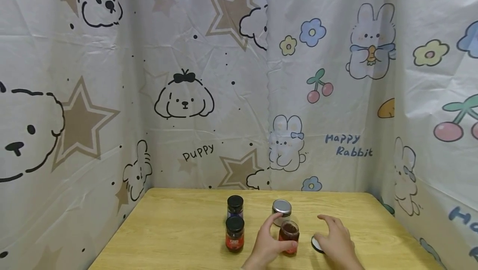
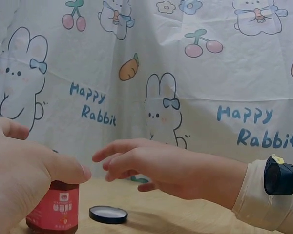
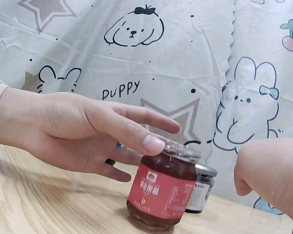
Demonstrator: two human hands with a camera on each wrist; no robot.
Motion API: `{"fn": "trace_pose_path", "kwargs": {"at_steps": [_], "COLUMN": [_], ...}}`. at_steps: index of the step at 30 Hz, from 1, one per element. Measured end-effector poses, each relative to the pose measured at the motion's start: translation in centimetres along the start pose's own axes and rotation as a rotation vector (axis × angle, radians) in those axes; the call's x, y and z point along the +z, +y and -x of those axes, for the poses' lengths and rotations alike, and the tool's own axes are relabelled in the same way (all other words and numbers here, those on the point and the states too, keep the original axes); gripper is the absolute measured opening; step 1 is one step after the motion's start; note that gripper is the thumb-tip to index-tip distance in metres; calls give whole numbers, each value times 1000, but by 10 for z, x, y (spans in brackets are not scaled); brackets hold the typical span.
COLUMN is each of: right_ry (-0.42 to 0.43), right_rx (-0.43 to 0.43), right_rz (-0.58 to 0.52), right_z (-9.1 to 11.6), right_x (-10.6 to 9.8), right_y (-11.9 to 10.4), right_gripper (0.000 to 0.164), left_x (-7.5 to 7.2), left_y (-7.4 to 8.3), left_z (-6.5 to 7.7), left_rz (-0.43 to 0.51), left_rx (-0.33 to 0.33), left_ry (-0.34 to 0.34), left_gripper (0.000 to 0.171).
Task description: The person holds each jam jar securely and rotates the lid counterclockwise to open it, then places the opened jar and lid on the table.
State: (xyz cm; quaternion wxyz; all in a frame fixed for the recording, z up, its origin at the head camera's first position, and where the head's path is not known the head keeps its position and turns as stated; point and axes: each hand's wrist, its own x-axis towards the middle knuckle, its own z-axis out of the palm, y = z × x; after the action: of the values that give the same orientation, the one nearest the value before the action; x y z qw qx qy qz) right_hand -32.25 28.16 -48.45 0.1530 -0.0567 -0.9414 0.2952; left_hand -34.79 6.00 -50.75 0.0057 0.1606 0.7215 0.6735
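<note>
An open glass jar of dark red jam point(image 1: 289, 229) with a red label stands on the table. Beside it is my left hand point(image 1: 266, 244), its fingers spread and extended past the jar. The left thumb point(image 3: 151, 144) lies across the jar's upper part, at the threaded rim. On the table to the right lies a round black lid point(image 2: 108, 215), white inner side up. My right hand point(image 1: 337, 241) hovers above and beside that lid, thumb and fingers apart, with nothing between them. Part of the lid is hidden behind the right hand in the head view.
Just behind the jam jar stands a jar with a silver lid point(image 1: 281, 207). Left of it are two black-lidded jars, a red-labelled one point(image 1: 235, 237) in front and a darker one point(image 1: 235, 207) behind. Printed curtains point(image 1: 209, 137) enclose the wooden table point(image 1: 168, 228).
</note>
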Motion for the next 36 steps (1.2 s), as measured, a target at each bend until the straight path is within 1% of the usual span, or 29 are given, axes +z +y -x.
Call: {"fn": "trace_pose_path", "kwargs": {"at_steps": [5, 10, 16, 19, 26, 29, 31, 36], "right_ry": [9, 16, 37, 43, 44, 37, 34, 40], "right_rx": [-34, -73, -126, -148, -195, -213, -222, -260], "right_rz": [-8, -9, -7, -15, -19, -25, -31, -38], "right_z": [-3, -4, -5, -5, -7, -8, -8, -8], "right_x": [-5, -11, -20, -23, -20, -17, -17, -15], "right_y": [-8, -19, -34, -41, -54, -62, -69, -87], "right_gripper": [60, 59, 59, 60, 60, 59, 59, 58], "left_x": [-2, -6, -15, -22, -45, -57, -65, -86], "left_y": [14, 28, 44, 50, 59, 63, 64, 66], "left_z": [0, 1, 3, 3, 4, 5, 7, 9], "left_rz": [-13, -43, -55, -81, -162, -191, -200, -209], "left_rx": [22, 75, 167, 219, 339, 384, 394, 383], "left_ry": [16, 22, 10, 11, 35, 66, 89, 125], "left_gripper": [83, 84, 83, 84, 85, 86, 86, 86]}}
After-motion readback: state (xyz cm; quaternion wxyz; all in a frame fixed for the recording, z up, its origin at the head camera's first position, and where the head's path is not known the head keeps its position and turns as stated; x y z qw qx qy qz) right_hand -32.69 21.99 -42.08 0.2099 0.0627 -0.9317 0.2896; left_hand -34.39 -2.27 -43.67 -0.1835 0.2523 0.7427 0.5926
